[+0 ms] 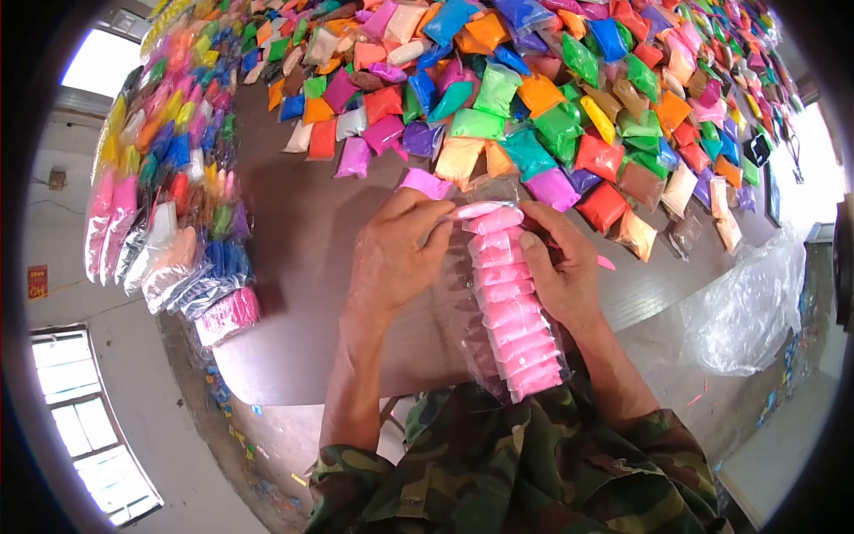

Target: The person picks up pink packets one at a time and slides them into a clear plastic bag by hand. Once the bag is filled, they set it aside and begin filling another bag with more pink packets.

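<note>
A long clear bag [476, 329] holds a row of pink packets [511, 311], overlapping one another and reaching past the table's front edge. At the bag's upper left my left hand [400, 245] pinches thumb and forefinger together on the bag's top edge by the uppermost packet. My right hand [565, 267] grips the bag's upper right side, its thumb lying against the pink packets. Just above my left hand lies a pink-purple packet [427, 183]. An orange packet [459, 160] is beyond the bag's top.
Many colourful packets [560, 125] cover the far part of the brown table [294, 222]. Filled long bags [173, 240] are stacked along the left edge, with a bundle of pink packets [228, 316] in front. Crumpled clear plastic [747, 303] hangs at the right edge.
</note>
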`<state>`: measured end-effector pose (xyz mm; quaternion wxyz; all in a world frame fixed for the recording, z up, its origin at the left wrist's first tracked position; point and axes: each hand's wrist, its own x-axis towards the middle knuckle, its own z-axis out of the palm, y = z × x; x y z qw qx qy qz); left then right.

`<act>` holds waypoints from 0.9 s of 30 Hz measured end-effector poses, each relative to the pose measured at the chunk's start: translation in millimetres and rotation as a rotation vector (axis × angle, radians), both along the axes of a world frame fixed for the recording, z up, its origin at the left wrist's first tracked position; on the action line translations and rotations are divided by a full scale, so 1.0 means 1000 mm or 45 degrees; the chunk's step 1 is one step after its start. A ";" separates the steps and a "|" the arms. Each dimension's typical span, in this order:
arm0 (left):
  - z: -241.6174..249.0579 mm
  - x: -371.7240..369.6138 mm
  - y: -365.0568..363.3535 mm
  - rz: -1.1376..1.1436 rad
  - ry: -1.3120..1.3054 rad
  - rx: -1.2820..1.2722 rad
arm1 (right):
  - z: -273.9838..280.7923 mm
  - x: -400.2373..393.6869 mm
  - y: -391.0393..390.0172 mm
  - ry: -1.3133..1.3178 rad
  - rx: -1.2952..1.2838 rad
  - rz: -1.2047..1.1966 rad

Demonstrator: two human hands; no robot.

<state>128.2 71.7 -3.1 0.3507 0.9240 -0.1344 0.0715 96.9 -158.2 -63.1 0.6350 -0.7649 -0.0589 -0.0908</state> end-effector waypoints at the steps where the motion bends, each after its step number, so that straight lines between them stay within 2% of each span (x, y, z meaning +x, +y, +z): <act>1: -0.001 0.001 0.000 -0.025 -0.005 -0.034 | 0.001 0.000 0.000 0.001 -0.007 0.003; 6: -0.023 0.012 -0.003 -0.162 -0.102 -0.048 | 0.002 0.000 -0.001 -0.014 -0.011 0.006; 12: -0.027 0.010 -0.007 -0.122 -0.165 -0.009 | 0.003 0.001 0.000 -0.048 -0.036 -0.004; 18: -0.035 0.008 -0.012 -0.207 -0.226 0.229 | 0.002 0.001 0.001 -0.094 -0.056 -0.025; 23: -0.025 -0.001 -0.018 -0.091 -0.293 0.350 | 0.000 0.004 0.000 -0.234 -0.109 -0.023; 27: -0.019 -0.026 -0.004 0.103 -0.476 0.349 | 0.001 0.003 0.001 -0.196 -0.091 -0.032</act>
